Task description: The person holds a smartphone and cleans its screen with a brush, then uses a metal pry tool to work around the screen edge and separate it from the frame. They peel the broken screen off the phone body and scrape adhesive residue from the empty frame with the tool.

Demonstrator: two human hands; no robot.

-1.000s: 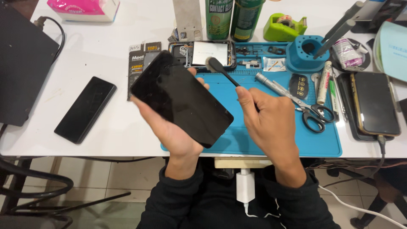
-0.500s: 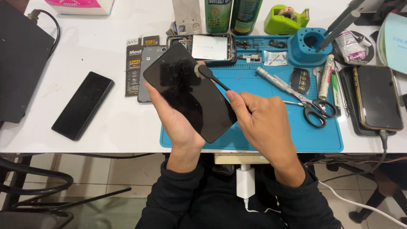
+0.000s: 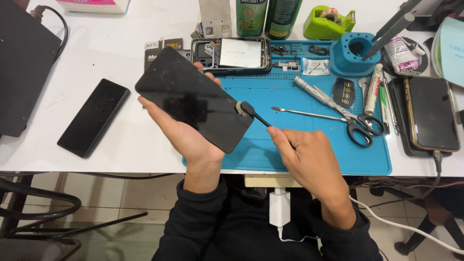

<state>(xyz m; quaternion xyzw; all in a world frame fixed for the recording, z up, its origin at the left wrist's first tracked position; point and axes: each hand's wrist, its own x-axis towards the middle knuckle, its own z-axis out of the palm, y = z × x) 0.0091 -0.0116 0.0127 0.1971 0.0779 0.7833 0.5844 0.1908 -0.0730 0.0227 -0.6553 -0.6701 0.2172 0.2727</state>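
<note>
**Brush at the panel's edge — slip risk**

Left hand [image 3: 186, 130] cradles the black phone panel [image 3: 193, 104] from beneath, fingers curled round its edges, tilted over the blue mat [image 3: 309, 145]. Right hand [image 3: 307, 157] pinches a small black brush [image 3: 249, 112], head touching the panel's right edge. Hard pressure there could tip the panel loose — or scratch it.

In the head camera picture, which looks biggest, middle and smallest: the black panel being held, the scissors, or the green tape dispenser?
1. Black panel, though it is held nearer the camera.
2. Scissors.
3. Green tape dispenser; the picture's top edge cuts it, so its place against the scissors is unsure.
</note>
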